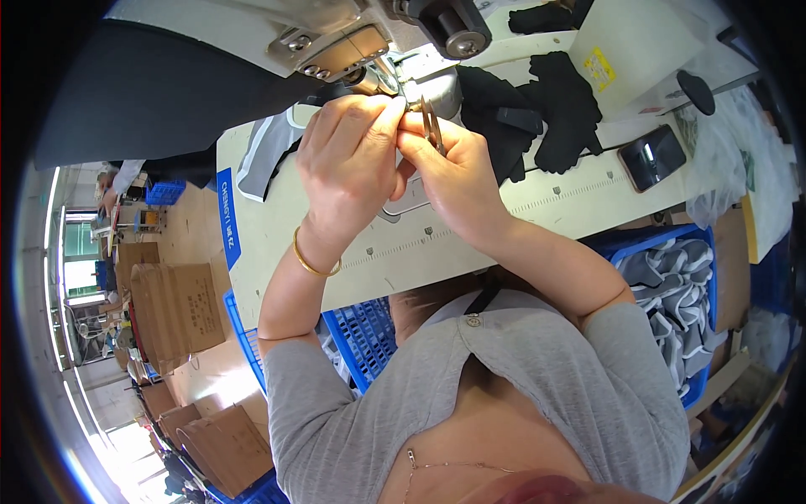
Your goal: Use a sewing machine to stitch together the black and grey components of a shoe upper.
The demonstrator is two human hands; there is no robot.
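My left hand point(348, 160) and my right hand point(453, 172) are raised together just under the needle area of a sewing machine point(369, 38). My right hand grips a small pair of metal tweezers point(432, 128), tips pointing up toward the needle. The fingertips of my left hand pinch close beside the tweezer tips, right at the presser foot point(395, 84); whether they hold thread is too small to tell. A gold bangle point(312, 262) circles my left wrist. Both forearms cross the cream sewing table point(520, 210).
Black fabric pieces point(537, 113) lie on the table right of the machine, with a dark phone point(652, 157) beyond them. Blue plastic crates point(369, 332) stand below the table; the right one point(701, 252) holds grey-and-white pieces. Cardboard boxes point(176, 311) sit on the floor at left.
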